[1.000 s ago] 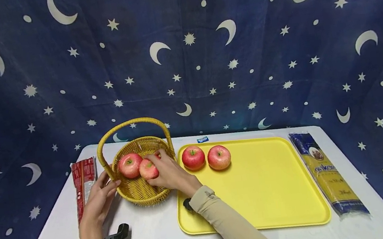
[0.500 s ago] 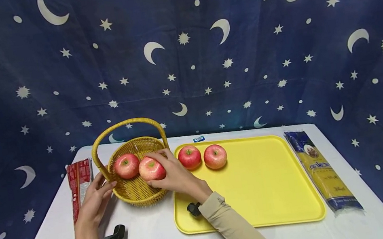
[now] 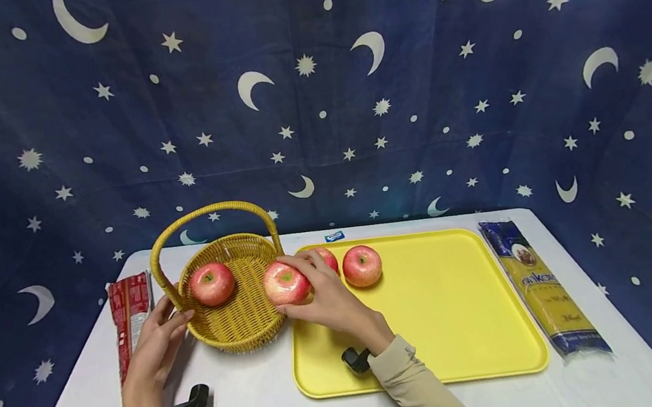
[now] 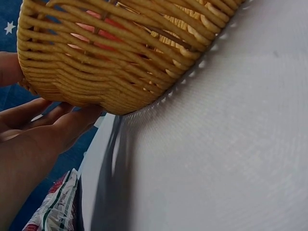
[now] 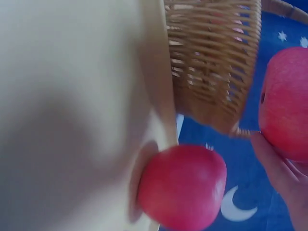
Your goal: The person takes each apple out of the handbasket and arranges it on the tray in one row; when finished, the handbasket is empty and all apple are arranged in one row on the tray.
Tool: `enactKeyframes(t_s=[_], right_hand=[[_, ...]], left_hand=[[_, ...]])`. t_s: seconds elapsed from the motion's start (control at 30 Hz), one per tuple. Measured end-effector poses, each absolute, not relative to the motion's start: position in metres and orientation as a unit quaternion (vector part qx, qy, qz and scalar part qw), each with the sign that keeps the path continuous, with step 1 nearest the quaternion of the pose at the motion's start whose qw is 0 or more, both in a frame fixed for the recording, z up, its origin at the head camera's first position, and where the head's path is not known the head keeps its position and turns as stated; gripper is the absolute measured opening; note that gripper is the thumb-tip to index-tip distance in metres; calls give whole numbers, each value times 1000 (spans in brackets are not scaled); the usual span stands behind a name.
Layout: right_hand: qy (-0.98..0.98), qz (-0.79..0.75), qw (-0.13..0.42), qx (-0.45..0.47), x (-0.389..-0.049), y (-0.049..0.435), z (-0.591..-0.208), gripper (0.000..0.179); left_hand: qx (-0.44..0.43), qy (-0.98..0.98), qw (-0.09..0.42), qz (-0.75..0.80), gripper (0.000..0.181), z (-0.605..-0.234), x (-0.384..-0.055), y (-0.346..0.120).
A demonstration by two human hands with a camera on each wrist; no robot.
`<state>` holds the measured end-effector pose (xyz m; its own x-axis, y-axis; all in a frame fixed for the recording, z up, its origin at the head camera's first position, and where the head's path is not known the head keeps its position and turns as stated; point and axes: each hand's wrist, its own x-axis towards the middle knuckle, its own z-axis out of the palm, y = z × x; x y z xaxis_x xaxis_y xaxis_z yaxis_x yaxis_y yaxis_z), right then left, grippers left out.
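Red apple's (image 5: 285, 103) spot (image 5: 263, 98), right-wrist only

Bright head view, dim wrist views, highlights on held apple (image 3: 285, 283), blurred tray (image 5: 62, 62)

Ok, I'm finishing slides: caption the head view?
Right hand holds one apple, left hand the basket with another inside; two more apples sit on the tray.

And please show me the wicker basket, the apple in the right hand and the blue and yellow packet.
Wicker basket (image 3: 245, 317): head view, bare woven floor.
Apple (image 3: 285, 287) in the right hand (image 3: 332, 301): head view, below its stem.
Blue and yellow packet (image 3: 548, 295): head view, its yellow middle.
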<state>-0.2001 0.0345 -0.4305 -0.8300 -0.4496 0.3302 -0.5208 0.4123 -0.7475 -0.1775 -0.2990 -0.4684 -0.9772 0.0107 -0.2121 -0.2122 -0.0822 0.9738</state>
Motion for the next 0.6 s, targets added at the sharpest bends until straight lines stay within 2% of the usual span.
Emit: enactKeyframes(t_s=[0.37, 0.6], right_hand=[[-843, 464, 114, 247, -196, 69, -430, 74], [-846, 470, 124, 220, -195, 86, -424, 74]], left_hand=[[-75, 674, 76, 731, 85, -469, -177, -299], [-75, 671, 77, 733, 85, -469, -177, -299]])
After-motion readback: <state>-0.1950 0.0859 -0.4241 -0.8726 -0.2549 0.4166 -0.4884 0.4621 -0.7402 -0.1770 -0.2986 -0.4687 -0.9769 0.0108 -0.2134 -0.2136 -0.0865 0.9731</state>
